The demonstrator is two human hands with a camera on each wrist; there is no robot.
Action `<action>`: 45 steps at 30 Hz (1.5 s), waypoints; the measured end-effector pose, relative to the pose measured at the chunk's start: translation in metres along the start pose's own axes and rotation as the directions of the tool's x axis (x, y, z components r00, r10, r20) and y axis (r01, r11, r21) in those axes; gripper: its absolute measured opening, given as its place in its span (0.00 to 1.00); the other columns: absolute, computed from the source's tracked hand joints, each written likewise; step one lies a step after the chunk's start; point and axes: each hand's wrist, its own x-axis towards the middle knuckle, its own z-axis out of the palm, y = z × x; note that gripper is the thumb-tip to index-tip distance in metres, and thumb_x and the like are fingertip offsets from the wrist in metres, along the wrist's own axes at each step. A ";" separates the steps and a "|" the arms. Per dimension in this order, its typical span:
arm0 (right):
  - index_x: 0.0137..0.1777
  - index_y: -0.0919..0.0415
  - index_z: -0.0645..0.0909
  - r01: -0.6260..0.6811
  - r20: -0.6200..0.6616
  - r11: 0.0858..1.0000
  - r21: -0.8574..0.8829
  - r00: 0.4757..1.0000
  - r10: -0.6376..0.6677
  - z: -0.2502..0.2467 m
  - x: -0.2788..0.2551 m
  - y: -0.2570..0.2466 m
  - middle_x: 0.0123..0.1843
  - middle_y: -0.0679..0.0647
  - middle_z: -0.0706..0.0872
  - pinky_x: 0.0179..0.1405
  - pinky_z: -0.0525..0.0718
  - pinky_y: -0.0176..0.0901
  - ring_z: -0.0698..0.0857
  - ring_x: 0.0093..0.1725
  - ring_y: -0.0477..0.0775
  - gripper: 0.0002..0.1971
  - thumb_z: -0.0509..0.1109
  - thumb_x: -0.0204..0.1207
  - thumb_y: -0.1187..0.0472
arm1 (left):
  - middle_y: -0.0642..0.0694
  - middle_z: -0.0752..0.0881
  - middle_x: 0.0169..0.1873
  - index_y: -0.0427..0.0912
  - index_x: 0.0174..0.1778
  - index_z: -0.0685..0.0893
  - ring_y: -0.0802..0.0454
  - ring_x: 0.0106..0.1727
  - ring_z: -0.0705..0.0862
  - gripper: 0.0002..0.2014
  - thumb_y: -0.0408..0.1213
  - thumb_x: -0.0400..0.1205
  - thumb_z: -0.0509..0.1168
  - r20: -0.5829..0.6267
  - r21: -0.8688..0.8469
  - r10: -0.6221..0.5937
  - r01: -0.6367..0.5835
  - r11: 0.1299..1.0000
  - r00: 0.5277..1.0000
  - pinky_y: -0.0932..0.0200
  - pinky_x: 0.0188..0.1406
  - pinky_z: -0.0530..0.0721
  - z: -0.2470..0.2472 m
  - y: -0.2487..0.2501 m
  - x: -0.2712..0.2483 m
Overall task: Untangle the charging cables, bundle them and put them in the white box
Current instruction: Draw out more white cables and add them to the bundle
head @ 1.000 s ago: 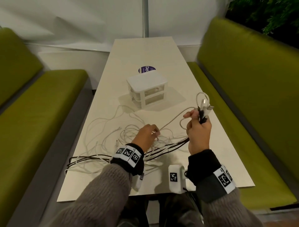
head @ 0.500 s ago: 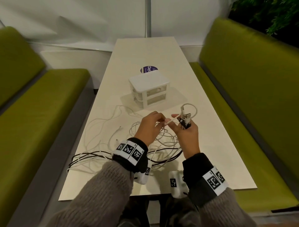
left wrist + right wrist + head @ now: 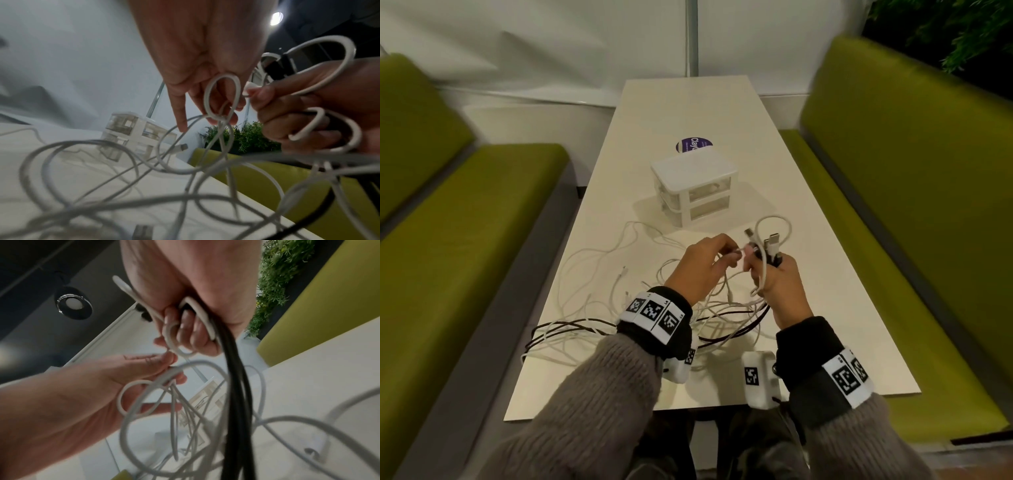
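Observation:
A tangle of white and dark charging cables (image 3: 599, 308) spreads over the near half of the white table (image 3: 688, 113). My right hand (image 3: 777, 277) is raised above it and grips a bunch of white and black cable ends (image 3: 770, 243), their plugs sticking up. In the right wrist view the black cables (image 3: 234, 369) hang down from that fist. My left hand (image 3: 702, 267) is close beside it and pinches a white cable loop (image 3: 222, 95) with thumb and fingers. The white box (image 3: 695, 186), a small two-drawer unit, stands just beyond both hands.
Green benches (image 3: 448, 240) run along both sides of the table, the right one (image 3: 914, 205) with a high backrest. A purple round sticker (image 3: 693, 145) lies behind the box. Plants (image 3: 962, 31) sit at the top right. The far half of the table holds nothing else.
My left hand rose from the tangle on the table and came up beside my right hand, taking hold of a white cable. My right hand shifted left toward the middle, still holding its bunch.

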 end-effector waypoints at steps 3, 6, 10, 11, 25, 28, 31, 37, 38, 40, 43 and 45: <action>0.30 0.60 0.75 0.011 -0.106 0.987 0.159 0.994 0.006 -0.009 0.004 -0.004 0.18 0.43 0.69 0.22 0.62 0.32 0.64 0.19 0.40 0.17 0.68 0.81 0.61 | 0.48 0.88 0.43 0.40 0.48 0.81 0.67 0.37 0.78 0.05 0.37 0.83 0.61 0.038 -0.052 -0.086 0.088 0.995 0.996 0.78 0.38 0.72 0.001 -0.013 -0.004; 0.30 0.59 0.75 0.088 -0.166 0.975 0.202 0.985 -0.055 -0.015 0.002 -0.002 0.19 0.43 0.73 0.20 0.64 0.28 0.67 0.20 0.40 0.17 0.66 0.82 0.61 | 0.52 0.86 0.43 0.41 0.49 0.81 0.68 0.34 0.76 0.06 0.39 0.84 0.61 0.097 -0.030 -0.111 0.115 0.993 0.989 0.74 0.37 0.71 0.002 -0.018 -0.006; 0.33 0.57 0.75 0.128 -0.288 0.915 0.383 0.957 -0.013 -0.011 -0.001 0.007 0.23 0.42 0.73 0.20 0.60 0.33 0.65 0.21 0.41 0.15 0.66 0.83 0.60 | 0.48 0.83 0.46 0.40 0.54 0.81 0.56 0.45 0.77 0.10 0.41 0.85 0.59 0.186 0.053 -0.081 0.072 0.996 0.979 0.62 0.45 0.71 0.000 -0.014 -0.002; 0.34 0.57 0.76 0.135 -0.327 0.899 0.416 0.945 0.009 -0.011 -0.001 0.010 0.23 0.42 0.75 0.20 0.60 0.33 0.66 0.21 0.40 0.14 0.66 0.83 0.59 | 0.47 0.82 0.48 0.39 0.54 0.80 0.54 0.48 0.77 0.10 0.41 0.85 0.59 0.211 0.072 -0.061 0.047 0.996 0.975 0.63 0.47 0.71 0.000 -0.013 -0.002; 0.33 0.57 0.75 0.171 -0.337 0.891 0.420 0.941 -0.022 -0.015 -0.003 0.005 0.21 0.42 0.68 0.20 0.59 0.33 0.63 0.21 0.41 0.16 0.62 0.84 0.56 | 0.49 0.80 0.50 0.48 0.64 0.76 0.55 0.49 0.79 0.20 0.29 0.77 0.66 0.008 -0.107 -0.093 0.093 0.990 0.996 0.66 0.46 0.75 0.000 -0.014 -0.004; 0.32 0.59 0.76 0.137 -0.230 0.917 0.375 0.972 -0.052 -0.009 -0.006 0.008 0.20 0.43 0.69 0.20 0.58 0.34 0.62 0.21 0.42 0.16 0.64 0.83 0.58 | 0.50 0.71 0.72 0.54 0.78 0.60 0.56 0.68 0.70 0.35 0.37 0.78 0.68 0.031 -0.017 -0.009 0.010 1.000 0.999 0.64 0.64 0.66 0.002 -0.002 -0.001; 0.32 0.62 0.76 0.129 -0.133 0.942 0.309 0.987 -0.091 -0.010 -0.007 0.004 0.20 0.47 0.67 0.22 0.58 0.37 0.62 0.22 0.45 0.17 0.65 0.82 0.58 | 0.50 0.70 0.75 0.52 0.80 0.59 0.60 0.71 0.65 0.30 0.42 0.83 0.63 0.161 0.063 0.098 -0.109 0.992 0.982 0.66 0.68 0.61 0.003 0.014 0.002; 0.38 0.61 0.84 0.077 -0.118 0.947 0.311 0.992 -0.042 -0.017 -0.008 -0.002 0.21 0.48 0.64 0.21 0.53 0.40 0.59 0.20 0.45 0.14 0.70 0.79 0.52 | 0.52 0.78 0.34 0.48 0.39 0.77 0.53 0.36 0.77 0.13 0.40 0.87 0.52 0.020 -0.211 -0.009 0.013 0.977 1.000 0.55 0.40 0.82 -0.009 0.030 -0.006; 0.39 0.61 0.84 0.059 -0.138 0.943 0.326 0.990 -0.015 -0.019 -0.007 -0.002 0.21 0.47 0.65 0.19 0.54 0.37 0.59 0.20 0.44 0.13 0.69 0.80 0.52 | 0.54 0.76 0.33 0.49 0.37 0.74 0.54 0.35 0.75 0.14 0.40 0.88 0.51 -0.034 -0.240 -0.039 0.030 0.970 0.999 0.56 0.38 0.80 -0.018 0.029 -0.009; 0.40 0.59 0.84 0.028 -0.176 0.935 0.353 0.984 0.037 -0.024 -0.006 -0.002 0.22 0.45 0.67 0.17 0.57 0.33 0.60 0.20 0.42 0.09 0.68 0.81 0.58 | 0.54 0.72 0.31 0.49 0.33 0.71 0.54 0.34 0.72 0.15 0.38 0.87 0.51 -0.180 -0.274 -0.120 0.067 0.959 0.976 0.59 0.36 0.74 -0.040 0.026 -0.015; 0.38 0.55 0.79 0.001 -0.181 0.890 0.456 0.979 0.091 -0.026 -0.005 -0.002 0.24 0.44 0.70 0.16 0.57 0.32 0.61 0.19 0.41 0.11 0.63 0.80 0.69 | 0.52 0.67 0.26 0.48 0.29 0.68 0.54 0.29 0.66 0.16 0.33 0.84 0.53 -0.441 -0.326 -0.290 0.150 0.934 0.849 0.59 0.29 0.68 -0.079 0.007 -0.024; 0.37 0.54 0.75 -0.016 -0.162 0.842 0.539 0.979 0.122 -0.026 -0.005 -0.002 0.26 0.46 0.72 0.16 0.56 0.31 0.63 0.18 0.41 0.13 0.58 0.77 0.71 | 0.50 0.65 0.24 0.45 0.25 0.66 0.54 0.28 0.63 0.16 0.33 0.81 0.54 -0.606 -0.277 -0.344 0.214 0.937 0.718 0.58 0.30 0.63 -0.103 -0.011 -0.035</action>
